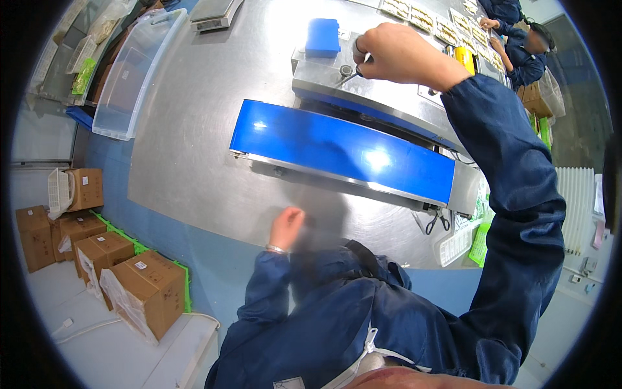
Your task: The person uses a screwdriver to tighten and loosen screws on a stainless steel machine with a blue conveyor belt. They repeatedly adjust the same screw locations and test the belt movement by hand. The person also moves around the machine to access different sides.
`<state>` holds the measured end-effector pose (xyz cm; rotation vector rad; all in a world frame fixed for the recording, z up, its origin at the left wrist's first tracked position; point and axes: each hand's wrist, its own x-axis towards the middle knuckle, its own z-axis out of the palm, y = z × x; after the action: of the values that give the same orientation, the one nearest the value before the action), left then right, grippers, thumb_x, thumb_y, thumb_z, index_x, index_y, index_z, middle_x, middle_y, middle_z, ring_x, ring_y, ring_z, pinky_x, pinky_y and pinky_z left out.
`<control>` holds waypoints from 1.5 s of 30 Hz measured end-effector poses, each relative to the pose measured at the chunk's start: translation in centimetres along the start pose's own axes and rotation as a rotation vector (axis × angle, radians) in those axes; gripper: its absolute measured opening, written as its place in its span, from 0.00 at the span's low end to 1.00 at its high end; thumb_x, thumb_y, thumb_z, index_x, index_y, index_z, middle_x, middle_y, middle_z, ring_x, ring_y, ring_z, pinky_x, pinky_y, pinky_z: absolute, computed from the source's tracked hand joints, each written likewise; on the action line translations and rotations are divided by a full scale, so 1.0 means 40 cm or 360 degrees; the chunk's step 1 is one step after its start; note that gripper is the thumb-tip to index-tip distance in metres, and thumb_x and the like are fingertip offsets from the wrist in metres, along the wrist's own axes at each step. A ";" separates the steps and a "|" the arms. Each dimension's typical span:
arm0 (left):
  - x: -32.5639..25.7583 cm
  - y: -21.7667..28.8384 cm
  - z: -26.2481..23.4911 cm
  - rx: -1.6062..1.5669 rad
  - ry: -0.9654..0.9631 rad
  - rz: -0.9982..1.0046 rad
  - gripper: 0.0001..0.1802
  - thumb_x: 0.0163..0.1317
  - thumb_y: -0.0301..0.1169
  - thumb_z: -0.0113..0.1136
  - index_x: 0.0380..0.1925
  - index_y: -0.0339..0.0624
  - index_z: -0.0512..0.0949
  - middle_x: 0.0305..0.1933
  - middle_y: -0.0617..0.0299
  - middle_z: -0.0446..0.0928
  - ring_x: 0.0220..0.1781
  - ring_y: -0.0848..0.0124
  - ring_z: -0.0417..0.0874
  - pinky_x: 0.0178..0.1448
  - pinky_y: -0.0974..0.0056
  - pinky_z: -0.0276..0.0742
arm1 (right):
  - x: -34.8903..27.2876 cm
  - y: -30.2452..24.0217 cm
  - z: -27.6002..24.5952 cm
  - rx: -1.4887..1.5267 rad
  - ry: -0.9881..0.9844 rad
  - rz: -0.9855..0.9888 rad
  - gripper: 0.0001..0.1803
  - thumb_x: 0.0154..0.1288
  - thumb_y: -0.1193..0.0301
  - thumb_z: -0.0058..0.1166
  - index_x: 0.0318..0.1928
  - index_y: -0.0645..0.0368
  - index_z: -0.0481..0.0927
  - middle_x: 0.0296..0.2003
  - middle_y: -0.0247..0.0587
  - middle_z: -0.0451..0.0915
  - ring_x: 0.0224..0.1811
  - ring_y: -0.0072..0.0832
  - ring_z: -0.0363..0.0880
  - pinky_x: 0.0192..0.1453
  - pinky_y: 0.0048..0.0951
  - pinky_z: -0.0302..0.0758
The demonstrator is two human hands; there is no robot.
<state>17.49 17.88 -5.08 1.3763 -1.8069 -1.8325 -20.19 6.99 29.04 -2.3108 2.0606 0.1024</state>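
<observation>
My right hand (395, 52) reaches far forward over a steel machine housing (389, 97) and grips the handles of a pair of scissors (353, 70) whose tips rest on the housing. My left hand (285, 227) rests curled on the steel table (194, 129) near its front edge, holding nothing. A blue conveyor belt (343, 152) runs across the table between the two hands. A blue box-shaped part (322, 35) sits on the machine just left of my right hand.
A clear plastic bin (133, 71) stands at the table's left, a scale (214, 13) at the far edge. Black scissors (437, 222) lie by the belt's right end. Cardboard boxes (129, 272) sit on the floor at left. Another person (518, 45) works at trays far right.
</observation>
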 end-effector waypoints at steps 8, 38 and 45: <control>0.006 0.015 0.011 0.0040 -0.0016 -0.0064 0.11 0.70 0.34 0.61 0.44 0.36 0.81 0.36 0.65 0.83 0.40 0.77 0.82 0.47 0.69 0.78 | 0.142 0.012 -0.014 0.0146 -0.0412 0.0478 0.13 0.55 0.63 0.64 0.30 0.62 0.88 0.25 0.49 0.85 0.27 0.37 0.86 0.36 0.36 0.80; 0.022 0.022 0.014 0.0019 -0.0201 0.0009 0.13 0.72 0.37 0.61 0.44 0.37 0.79 0.43 0.62 0.84 0.43 0.72 0.85 0.46 0.68 0.79 | -0.659 0.306 0.032 -0.0132 -0.0138 0.0874 0.11 0.58 0.65 0.64 0.37 0.60 0.87 0.31 0.53 0.84 0.37 0.48 0.85 0.45 0.44 0.80; 0.000 0.012 0.020 0.0058 -0.0174 -0.0092 0.13 0.71 0.36 0.61 0.44 0.35 0.80 0.40 0.61 0.84 0.43 0.75 0.84 0.52 0.66 0.78 | -0.659 0.308 0.034 -0.0201 -0.0174 0.0836 0.11 0.58 0.66 0.64 0.36 0.59 0.86 0.31 0.52 0.84 0.37 0.47 0.85 0.45 0.43 0.80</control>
<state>16.70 18.29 -4.84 1.3798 -1.8809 -1.9484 -35.43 31.80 29.88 -1.7092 2.6052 0.3741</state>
